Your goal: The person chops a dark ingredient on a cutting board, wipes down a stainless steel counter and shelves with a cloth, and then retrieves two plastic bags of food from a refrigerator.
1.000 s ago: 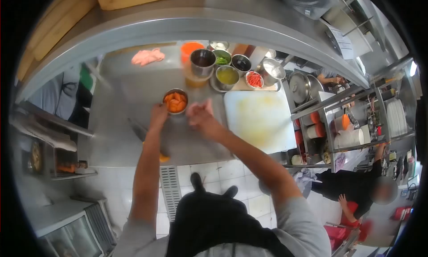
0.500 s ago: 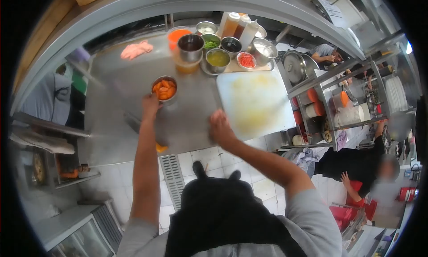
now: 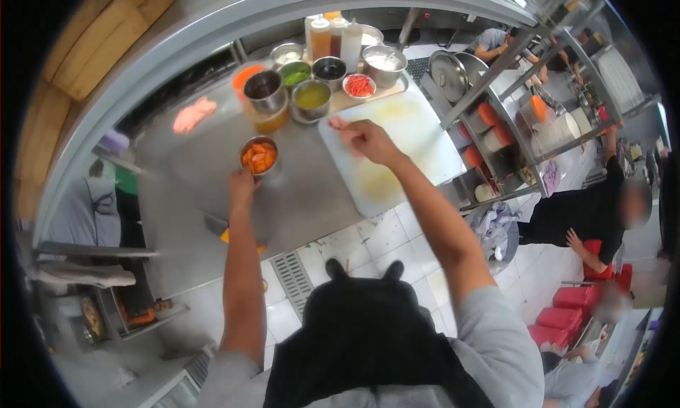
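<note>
Pink piece (image 3: 338, 123): pinched in R hand (image 3: 374, 142) over bd. (image 3: 418, 142); gripping bowl (image 3: 259, 139) w/ L hand (image 3: 243, 185); prob. placing, next needs R release.

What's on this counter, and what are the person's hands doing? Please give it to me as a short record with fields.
Left hand: gripping the edge of a metal bowl
Bowl contents: orange pieces
Right hand: over the white cutting board, holding a pinkish item too blurred to name
Far left of the metal counter: pink bundle
Beyond the board: red strips in a small bowl, squeeze bottles
</note>
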A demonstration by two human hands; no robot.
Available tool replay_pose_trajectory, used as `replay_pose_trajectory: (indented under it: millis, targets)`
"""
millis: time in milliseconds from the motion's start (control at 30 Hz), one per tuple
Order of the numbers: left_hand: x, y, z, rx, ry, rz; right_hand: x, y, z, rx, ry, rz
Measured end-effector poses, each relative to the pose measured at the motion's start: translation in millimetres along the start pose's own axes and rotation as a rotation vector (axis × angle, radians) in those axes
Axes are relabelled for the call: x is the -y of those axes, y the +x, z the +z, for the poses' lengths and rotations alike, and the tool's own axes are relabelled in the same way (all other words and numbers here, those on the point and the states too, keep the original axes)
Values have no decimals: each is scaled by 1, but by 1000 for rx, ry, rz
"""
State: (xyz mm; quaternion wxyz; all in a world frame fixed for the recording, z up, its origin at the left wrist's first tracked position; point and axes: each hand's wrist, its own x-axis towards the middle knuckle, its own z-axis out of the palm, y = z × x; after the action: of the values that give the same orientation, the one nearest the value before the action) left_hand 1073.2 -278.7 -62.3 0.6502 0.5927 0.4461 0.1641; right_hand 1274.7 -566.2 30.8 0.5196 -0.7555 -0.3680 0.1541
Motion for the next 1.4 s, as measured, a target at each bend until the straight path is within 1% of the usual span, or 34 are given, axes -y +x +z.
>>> replay_pose_trajectory:
  millis: [33,67,100,167,200,233,267,300,367,433,500,567,600,633,700,733,767,800,833,867,933,967,1000,1033,1067,1100,1133,1167,1200,1233,1300,1333,1367,1400]
  targets:
    - [-3,-4,5,-28,-28,-4,-38,6,12,-13,4,1]
    - [-3,-6,9,-56,-56,-12,-83,8,27,0,-225,-150]
    - [-3,-4,10,-48,-48,-10,-105,8,34,15,-456,-298]
    - [4,0,12,-55,-42,-22,-99,-11,32,533,-447,-266]
    - [10,1,11,-55,-42,-28,-76,-29,25,903,-519,27]
    - [14,1,11,-6,-32,-11,-42,-52,11,1258,-575,337]
    - [12,3,12,45,-24,16,-12,-76,-3,1508,-624,126]
    - [8,4,17,52,-28,28,4,-91,-19,1744,-672,-98]
    - [5,0,28,26,-36,-74,-9,-96,-43,1579,-770,154]
    - [7,0,37,42,-57,-56,21,-54,-91,1273,-281,396]
    - [9,0,46,59,-69,-24,-37,-25,-116,645,-199,135]
    - [11,2,54,91,-98,-50,-41,-3,-114,213,-47,94]
    - [8,1,58,70,-60,-84,-28,3,-110,134,237,302]
    - [6,-1,61,45,-23,-116,-35,12,-103,132,242,275]
    - [2,-13,63,64,-149,-49,-92,41,-76,-275,10,286]
    - [-1,-17,65,59,-149,-20,-138,55,-52,-411,-155,212]
    - [-3,-19,68,28,-169,-45,-168,64,-32,-548,-320,141]
    - [-7,-17,71,-1,-186,-78,-157,69,-7,-666,-221,31]
    - [-9,-12,72,-1,-180,-70,-143,67,23,-779,-122,-69]
    - [-5,-7,72,4,-174,-43,-134,55,43,-785,-116,-61]
    - [6,0,73,17,-163,-34,-114,14,68,111,-303,-211]
    - [6,6,76,17,-176,-32,-99,-10,70,573,-127,-97]
    - [6,12,77,18,-192,-28,-75,-34,58,1082,72,127]
    - [9,15,75,36,-195,-28,-58,-59,50,1176,82,38]
    - [12,20,71,114,-121,34,-43,-78,39,1262,86,-52]
    - [13,25,74,188,-55,97,-31,-86,22,1197,10,-13]
    - [9,20,80,204,-65,92,2,-89,-10,1046,78,258]
    - [4,7,81,146,-176,36,27,-88,-38,882,154,523]
    - [4,0,79,84,-279,-22,9,-89,-46,669,329,337]
    - [11,-2,75,97,-273,-31,-12,-92,-52,442,489,146]
    - [38,2,66,265,-287,85,-14,-84,-38,-84,19,-300]
    - [58,10,62,283,-279,82,-30,-79,-21,-188,-84,-357]
    - [86,18,57,254,-143,191,-52,-81,-1,-287,-185,-409]
    - [105,16,57,227,-7,300,-68,-90,16,-300,-186,-394]
